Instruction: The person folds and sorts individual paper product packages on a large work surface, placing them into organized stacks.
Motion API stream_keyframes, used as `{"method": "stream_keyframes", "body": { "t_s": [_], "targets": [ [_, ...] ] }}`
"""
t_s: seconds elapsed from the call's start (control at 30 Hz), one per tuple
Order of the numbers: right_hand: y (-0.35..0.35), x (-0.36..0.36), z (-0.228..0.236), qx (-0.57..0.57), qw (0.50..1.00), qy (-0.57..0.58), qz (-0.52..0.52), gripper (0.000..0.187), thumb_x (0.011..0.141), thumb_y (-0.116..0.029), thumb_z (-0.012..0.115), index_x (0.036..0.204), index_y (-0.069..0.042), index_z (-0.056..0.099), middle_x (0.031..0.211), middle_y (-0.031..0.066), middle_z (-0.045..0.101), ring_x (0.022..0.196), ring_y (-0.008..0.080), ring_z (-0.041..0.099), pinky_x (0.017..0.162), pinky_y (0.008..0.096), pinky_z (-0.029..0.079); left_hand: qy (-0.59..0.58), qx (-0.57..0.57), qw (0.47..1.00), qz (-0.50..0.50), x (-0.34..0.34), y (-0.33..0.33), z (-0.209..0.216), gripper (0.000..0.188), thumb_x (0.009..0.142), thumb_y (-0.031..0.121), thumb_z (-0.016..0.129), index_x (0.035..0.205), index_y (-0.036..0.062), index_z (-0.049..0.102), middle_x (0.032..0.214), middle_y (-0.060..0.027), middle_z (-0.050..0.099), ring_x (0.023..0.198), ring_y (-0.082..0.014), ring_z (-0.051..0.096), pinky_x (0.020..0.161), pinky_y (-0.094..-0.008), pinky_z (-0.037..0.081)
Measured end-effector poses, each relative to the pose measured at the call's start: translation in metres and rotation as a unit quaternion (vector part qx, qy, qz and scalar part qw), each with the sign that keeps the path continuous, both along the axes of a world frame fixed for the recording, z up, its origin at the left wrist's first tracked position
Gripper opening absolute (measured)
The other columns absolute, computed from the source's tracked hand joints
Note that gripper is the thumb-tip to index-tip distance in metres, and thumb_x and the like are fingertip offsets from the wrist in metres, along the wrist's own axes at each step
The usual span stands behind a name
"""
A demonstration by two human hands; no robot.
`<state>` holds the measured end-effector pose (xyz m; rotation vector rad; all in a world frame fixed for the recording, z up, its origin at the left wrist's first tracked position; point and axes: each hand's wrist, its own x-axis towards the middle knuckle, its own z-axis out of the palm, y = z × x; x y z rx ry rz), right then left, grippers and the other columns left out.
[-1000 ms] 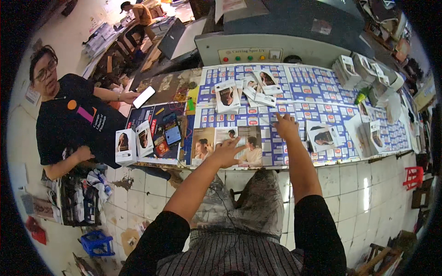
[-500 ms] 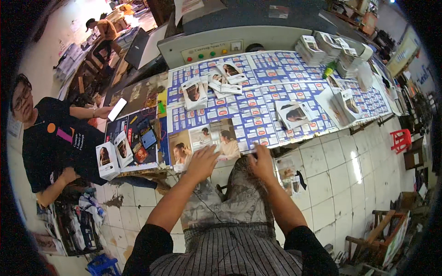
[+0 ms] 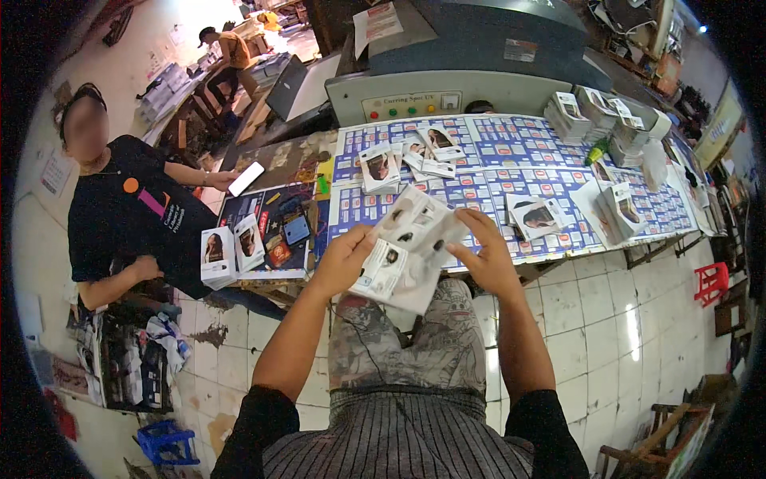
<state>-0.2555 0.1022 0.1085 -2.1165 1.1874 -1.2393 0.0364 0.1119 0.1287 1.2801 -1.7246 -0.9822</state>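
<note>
Blue-and-white printed sheets (image 3: 499,152) cover the tabletop (image 3: 291,160); tilted over its near edge is a white leaflet (image 3: 408,259), partly blurred, with small dark pictures and text blocks. Left grip (image 3: 348,259) pinches its left edge; right grip (image 3: 488,257), by its right corner: cannot tell.

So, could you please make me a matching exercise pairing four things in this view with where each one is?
1. white printed sheet
2. red stool
3. blue stool
4. phone

A. near the picture's right edge
B. in the co-worker's hand
C. between the person's two hands
D. lower left of the picture

Pairs: 1-C, 2-A, 3-D, 4-B
</note>
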Motion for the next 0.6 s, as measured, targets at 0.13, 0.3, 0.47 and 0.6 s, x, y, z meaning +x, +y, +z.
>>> {"method": "stream_keyframes", "body": {
  "t_s": [0.13, 0.3, 0.47, 0.6],
  "targets": [
    [0.007, 0.011, 0.031, -0.034, 0.998, -0.035, -0.047, 0.043, 0.088, -0.024, 0.073, 0.124, -0.002, 0.064, 0.119, 0.0178, 0.064, 0.110, 0.0335, 0.060, 0.093, 0.0411, 0.048, 0.030, 0.075, 0.994, -0.079, 0.007, 0.002, -0.003, 0.028, 0.106, 0.020, 0.049, 0.120, 0.0003, 0.062, 0.096, -0.0003, 0.063, 0.089, -0.0077, 0.056, 0.080, -0.0254, 0.047],
    [0.017, 0.011, 0.040, 0.086, 0.991, -0.097, -0.018, 0.019, 0.089, -0.019, 0.072, 0.097, -0.001, 0.073, 0.083, 0.0127, 0.069, 0.075, 0.0252, 0.066, 0.069, 0.0339, 0.051, 0.043, 0.112, 0.987, -0.104, 0.001, 0.003, -0.001, 0.027, 0.105, 0.021, 0.050, 0.119, 0.0017, 0.063, 0.096, 0.0012, 0.064, 0.088, -0.0054, 0.055, 0.078, -0.0238, 0.047],
    [0.021, 0.010, 0.036, 0.059, 0.994, -0.082, -0.033, 0.017, 0.089, -0.018, 0.073, 0.093, -0.002, 0.073, 0.079, 0.0116, 0.068, 0.071, 0.0231, 0.065, 0.064, 0.0327, 0.049, 0.022, 0.099, 0.989, -0.106, -0.004, 0.000, -0.002, 0.029, 0.105, 0.024, 0.051, 0.119, 0.0014, 0.063, 0.095, 0.0007, 0.063, 0.086, -0.0061, 0.054, 0.076, -0.0247, 0.047],
    [0.026, 0.006, 0.033, 0.046, 0.994, -0.095, -0.037, 0.015, 0.088, -0.017, 0.073, 0.092, -0.002, 0.072, 0.078, 0.0119, 0.067, 0.070, 0.0243, 0.065, 0.063, 0.0347, 0.049, -0.016, 0.125, 0.986, -0.107, -0.010, -0.003, 0.005, 0.028, 0.102, 0.022, 0.057, 0.121, 0.0029, 0.063, 0.098, -0.0013, 0.065, 0.090, -0.0092, 0.058, 0.082, -0.0267, 0.047]
  ]
}}
